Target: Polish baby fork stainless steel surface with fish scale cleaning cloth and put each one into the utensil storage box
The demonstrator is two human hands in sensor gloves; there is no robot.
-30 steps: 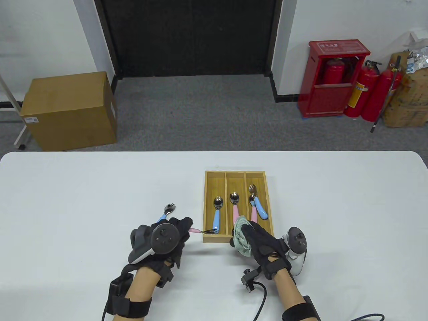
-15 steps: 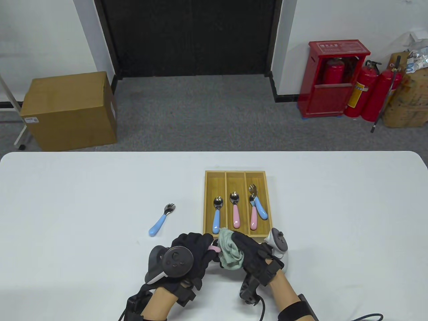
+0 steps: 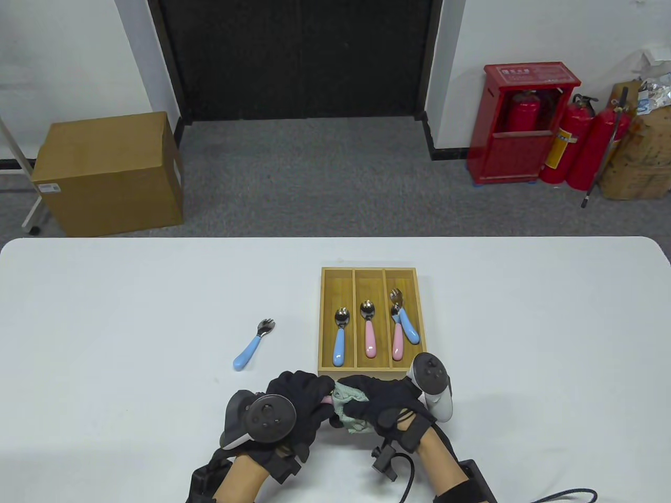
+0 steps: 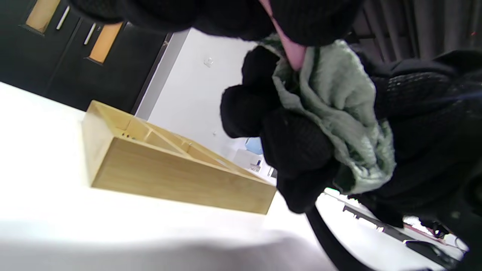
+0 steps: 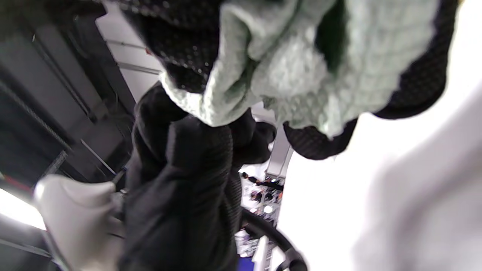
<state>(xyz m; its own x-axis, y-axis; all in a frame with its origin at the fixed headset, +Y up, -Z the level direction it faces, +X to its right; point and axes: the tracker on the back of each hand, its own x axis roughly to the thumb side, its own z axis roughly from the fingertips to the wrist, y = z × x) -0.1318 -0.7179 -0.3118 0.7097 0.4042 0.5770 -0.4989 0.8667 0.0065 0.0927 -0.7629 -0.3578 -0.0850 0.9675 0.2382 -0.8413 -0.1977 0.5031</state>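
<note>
The hands have pulled back from the box (image 3: 372, 272) and met up: the left hand (image 3: 299, 401) is gripping a pink-handled fork (image 4: 292, 52), the right hand (image 3: 385, 403) is bunching the green cloth (image 3: 348, 411) around its metal end. So polishing is getting going. A blue fork (image 3: 253, 346) is waiting on the table (image 3: 105, 314).

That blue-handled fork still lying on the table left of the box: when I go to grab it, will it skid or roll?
The blue-handled fork has a rounded, glossy handle lying on the smooth white table, so it may skid or rock if nudged. It looks rigid and probably light. Its tines curve upward, so it likely won't roll far.
</note>
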